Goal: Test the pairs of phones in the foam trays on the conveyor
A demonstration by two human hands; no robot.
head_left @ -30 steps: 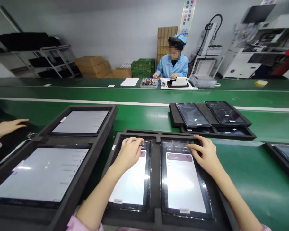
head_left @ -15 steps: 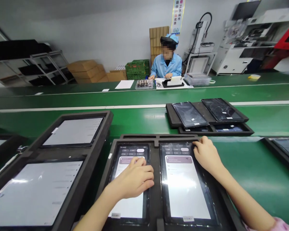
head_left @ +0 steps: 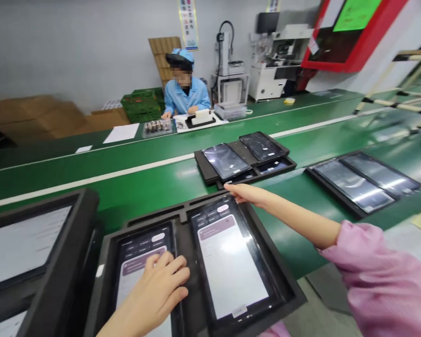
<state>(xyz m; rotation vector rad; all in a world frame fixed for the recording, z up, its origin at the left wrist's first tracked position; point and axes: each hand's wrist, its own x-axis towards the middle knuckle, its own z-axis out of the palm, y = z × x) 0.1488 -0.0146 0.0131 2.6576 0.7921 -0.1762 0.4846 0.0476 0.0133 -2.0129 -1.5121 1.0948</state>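
Observation:
Two lit tablets sit side by side in a black foam tray. Over the left tablet (head_left: 143, 248) is my left hand (head_left: 161, 285), fingers slightly curled and apart, nothing held; whether its fingertips touch the glass is unclear. At the top right corner of the right tablet (head_left: 231, 262) is my right hand (head_left: 243, 193), at the far edge of the foam tray (head_left: 287, 292). Its index finger points left and the other fingers curl down, partly hidden, so what they grip cannot be made out. Both screens show dark buttons above a purple box.
Stacked trays with dark tablets (head_left: 226, 161) lie beyond on the green surface (head_left: 154, 180). Another tray with two tablets (head_left: 359, 180) is at right, and a foam tray with lit tablets (head_left: 80, 220) at left. A person in blue (head_left: 186, 96) sits across, near green crates (head_left: 140, 105).
The view has swung to the right, bringing the right-hand tray and a red-framed box further in. My right hand has turned, its index finger now extended; my left hand remains over the left tablet.

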